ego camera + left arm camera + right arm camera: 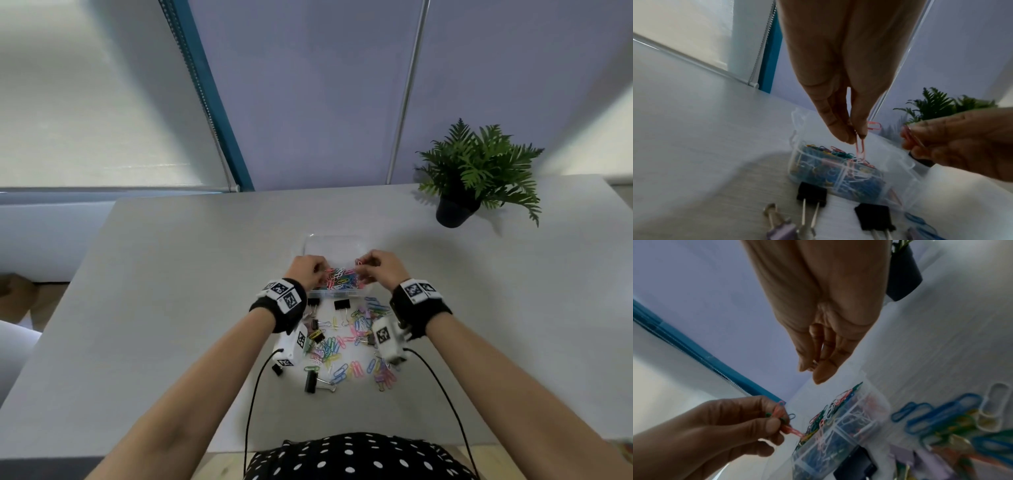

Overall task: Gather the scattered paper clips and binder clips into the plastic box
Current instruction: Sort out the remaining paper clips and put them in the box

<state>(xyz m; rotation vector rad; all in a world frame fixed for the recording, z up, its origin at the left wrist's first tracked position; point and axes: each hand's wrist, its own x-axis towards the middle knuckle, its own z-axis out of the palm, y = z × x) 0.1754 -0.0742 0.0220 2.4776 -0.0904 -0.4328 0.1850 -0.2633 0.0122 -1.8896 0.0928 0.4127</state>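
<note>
Left hand [840, 123] and right hand [378, 269] each pinch pink paper clips [860, 149] over the full plastic box [797, 164]; linked clips may snag and spill out.

In the head view the two hands cover the far part of the clear plastic box [337, 294], so its contents there are hidden. The left hand [306, 270] and right hand [380, 268] are too small in that view to show how many coloured paper clips [340, 278] each pinches. The wrist-mounted white camera units [388, 337] hide some of the clips scattered on the grey table [171, 291]. In the left wrist view the black binder clips [812, 194] at the bottom edge are blurred and a lilac one [781, 232] is cut off. In the right wrist view the blue paper clips [937, 412] lying on the table are smeared, and the dark plant pot [904, 277] is cut by the top edge.
</note>
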